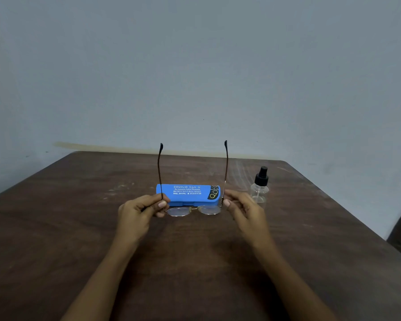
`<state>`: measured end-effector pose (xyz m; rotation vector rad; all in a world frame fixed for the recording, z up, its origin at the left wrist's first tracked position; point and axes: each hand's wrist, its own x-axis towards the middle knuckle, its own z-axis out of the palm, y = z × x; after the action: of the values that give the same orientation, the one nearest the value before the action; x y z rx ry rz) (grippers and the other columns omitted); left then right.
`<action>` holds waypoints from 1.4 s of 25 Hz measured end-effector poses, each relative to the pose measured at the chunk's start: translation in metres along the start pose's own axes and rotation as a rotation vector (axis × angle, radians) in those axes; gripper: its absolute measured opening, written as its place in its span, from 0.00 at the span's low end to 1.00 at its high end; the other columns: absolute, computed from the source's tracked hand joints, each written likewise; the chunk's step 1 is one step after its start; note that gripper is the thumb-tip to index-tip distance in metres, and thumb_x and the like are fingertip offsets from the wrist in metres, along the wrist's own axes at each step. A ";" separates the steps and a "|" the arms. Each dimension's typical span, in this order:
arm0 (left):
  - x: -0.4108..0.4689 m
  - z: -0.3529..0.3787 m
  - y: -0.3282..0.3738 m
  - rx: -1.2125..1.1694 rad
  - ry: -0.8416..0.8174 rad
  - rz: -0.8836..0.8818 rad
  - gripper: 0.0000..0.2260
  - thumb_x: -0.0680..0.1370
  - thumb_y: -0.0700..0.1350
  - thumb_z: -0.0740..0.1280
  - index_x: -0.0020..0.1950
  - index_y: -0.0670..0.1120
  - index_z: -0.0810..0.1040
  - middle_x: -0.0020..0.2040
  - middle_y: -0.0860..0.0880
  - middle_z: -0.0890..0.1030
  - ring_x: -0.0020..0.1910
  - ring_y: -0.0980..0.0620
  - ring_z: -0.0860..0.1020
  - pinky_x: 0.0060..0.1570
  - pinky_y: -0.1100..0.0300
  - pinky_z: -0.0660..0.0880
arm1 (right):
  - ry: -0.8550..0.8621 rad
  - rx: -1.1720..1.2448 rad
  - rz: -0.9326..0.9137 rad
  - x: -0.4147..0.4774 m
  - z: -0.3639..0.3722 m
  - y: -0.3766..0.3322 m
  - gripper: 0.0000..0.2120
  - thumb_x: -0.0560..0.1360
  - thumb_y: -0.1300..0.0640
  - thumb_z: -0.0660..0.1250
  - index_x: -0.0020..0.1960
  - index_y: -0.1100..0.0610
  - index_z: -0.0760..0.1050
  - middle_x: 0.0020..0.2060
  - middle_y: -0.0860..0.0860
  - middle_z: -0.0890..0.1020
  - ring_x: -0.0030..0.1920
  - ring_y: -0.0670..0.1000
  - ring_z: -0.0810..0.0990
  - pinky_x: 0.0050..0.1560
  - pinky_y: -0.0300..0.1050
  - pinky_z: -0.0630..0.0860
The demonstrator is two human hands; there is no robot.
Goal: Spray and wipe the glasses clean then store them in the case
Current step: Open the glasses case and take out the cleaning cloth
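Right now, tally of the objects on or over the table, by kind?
glasses: 1, pinched by left hand and right hand
case: 1, blue
bottle: 1, clear spray
Total: 3

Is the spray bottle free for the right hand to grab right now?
Probably not yet: the right hand pinches the glasses by a temple. The spray bottle stands close by, nothing between.

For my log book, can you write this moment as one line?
left hand: pinches glasses | right hand: pinches glasses | temples: unfolded, pointing up | blue case: shut, behind glasses | spray bottle: upright on table, untouched
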<state>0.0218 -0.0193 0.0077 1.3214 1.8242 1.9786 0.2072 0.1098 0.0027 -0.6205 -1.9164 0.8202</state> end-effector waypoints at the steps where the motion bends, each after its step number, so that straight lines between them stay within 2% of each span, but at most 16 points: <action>1: 0.000 0.000 -0.001 0.010 -0.004 0.010 0.10 0.70 0.31 0.67 0.46 0.44 0.81 0.28 0.63 0.82 0.26 0.62 0.77 0.31 0.75 0.73 | -0.016 0.046 0.034 -0.001 0.000 -0.001 0.11 0.75 0.63 0.64 0.55 0.53 0.76 0.47 0.48 0.79 0.44 0.41 0.78 0.45 0.30 0.75; 3: 0.000 0.000 -0.001 0.015 -0.006 0.026 0.10 0.71 0.31 0.67 0.46 0.44 0.81 0.29 0.64 0.81 0.26 0.62 0.77 0.27 0.74 0.72 | -0.026 0.107 0.059 -0.005 0.001 -0.003 0.11 0.74 0.65 0.64 0.48 0.48 0.75 0.44 0.45 0.79 0.43 0.41 0.78 0.43 0.30 0.75; 6: -0.002 -0.001 -0.001 -0.001 -0.006 0.034 0.13 0.70 0.30 0.67 0.42 0.49 0.81 0.30 0.65 0.82 0.26 0.62 0.77 0.25 0.72 0.71 | 0.026 0.125 0.022 -0.009 0.002 -0.006 0.15 0.73 0.67 0.65 0.42 0.47 0.74 0.41 0.45 0.80 0.40 0.38 0.78 0.41 0.30 0.74; 9: -0.005 -0.003 -0.002 0.026 -0.029 0.054 0.14 0.69 0.30 0.68 0.36 0.51 0.82 0.32 0.66 0.82 0.31 0.64 0.77 0.27 0.71 0.72 | 0.096 0.065 -0.041 -0.012 0.000 -0.003 0.16 0.71 0.69 0.67 0.40 0.46 0.74 0.40 0.50 0.80 0.40 0.39 0.77 0.40 0.28 0.72; 11: -0.009 -0.004 -0.004 0.096 -0.048 0.089 0.10 0.68 0.32 0.70 0.37 0.47 0.83 0.34 0.66 0.81 0.34 0.66 0.77 0.31 0.74 0.71 | 0.083 0.096 -0.032 -0.016 -0.001 -0.002 0.16 0.71 0.69 0.67 0.39 0.47 0.75 0.38 0.46 0.81 0.39 0.38 0.78 0.41 0.27 0.73; 15: -0.018 -0.008 -0.006 0.217 -0.045 0.151 0.05 0.67 0.34 0.72 0.39 0.42 0.85 0.37 0.67 0.80 0.36 0.69 0.77 0.35 0.78 0.68 | 0.021 0.216 0.034 -0.018 -0.001 0.001 0.13 0.72 0.71 0.65 0.40 0.53 0.75 0.33 0.44 0.82 0.35 0.39 0.79 0.38 0.29 0.74; 18: -0.024 -0.011 -0.005 0.243 -0.037 0.131 0.09 0.67 0.34 0.72 0.42 0.46 0.85 0.33 0.67 0.81 0.36 0.68 0.78 0.37 0.78 0.69 | -0.024 0.261 0.050 -0.019 -0.002 0.003 0.14 0.71 0.73 0.65 0.40 0.54 0.76 0.33 0.42 0.83 0.36 0.42 0.80 0.39 0.30 0.76; 21: -0.027 -0.012 0.000 0.237 -0.008 0.096 0.09 0.67 0.34 0.72 0.43 0.45 0.84 0.36 0.58 0.82 0.39 0.69 0.78 0.41 0.78 0.71 | -0.065 0.325 0.103 -0.019 -0.002 0.001 0.13 0.71 0.75 0.63 0.41 0.57 0.76 0.32 0.46 0.83 0.38 0.40 0.82 0.41 0.30 0.77; 22: -0.027 -0.012 0.001 0.235 0.001 0.085 0.09 0.67 0.33 0.72 0.44 0.44 0.84 0.37 0.55 0.82 0.39 0.71 0.78 0.41 0.79 0.70 | -0.077 0.331 0.118 -0.020 -0.003 0.000 0.12 0.71 0.75 0.62 0.42 0.59 0.77 0.34 0.47 0.83 0.38 0.39 0.82 0.43 0.30 0.78; 24: -0.028 -0.011 0.003 0.228 0.012 0.067 0.09 0.67 0.32 0.71 0.45 0.43 0.84 0.38 0.53 0.82 0.38 0.72 0.77 0.41 0.80 0.69 | -0.095 0.320 0.140 -0.020 -0.003 -0.002 0.10 0.72 0.74 0.62 0.44 0.62 0.77 0.38 0.52 0.82 0.39 0.38 0.82 0.45 0.30 0.78; 27: -0.028 -0.011 0.004 0.221 0.008 0.045 0.10 0.67 0.32 0.71 0.46 0.41 0.83 0.40 0.51 0.82 0.37 0.74 0.76 0.40 0.80 0.68 | -0.103 0.330 0.170 -0.020 -0.003 -0.002 0.10 0.73 0.72 0.62 0.45 0.60 0.78 0.40 0.55 0.82 0.39 0.39 0.82 0.45 0.31 0.78; 35: -0.027 -0.010 0.001 0.267 -0.045 -0.053 0.11 0.68 0.33 0.71 0.47 0.45 0.83 0.36 0.55 0.80 0.36 0.72 0.76 0.40 0.81 0.69 | -0.163 0.312 0.247 -0.020 -0.003 0.003 0.07 0.73 0.71 0.63 0.47 0.65 0.78 0.39 0.54 0.82 0.37 0.37 0.81 0.37 0.29 0.76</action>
<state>0.0315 -0.0441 -0.0031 1.3563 2.1359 1.7103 0.2190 0.0980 -0.0096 -0.6188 -1.8235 1.3337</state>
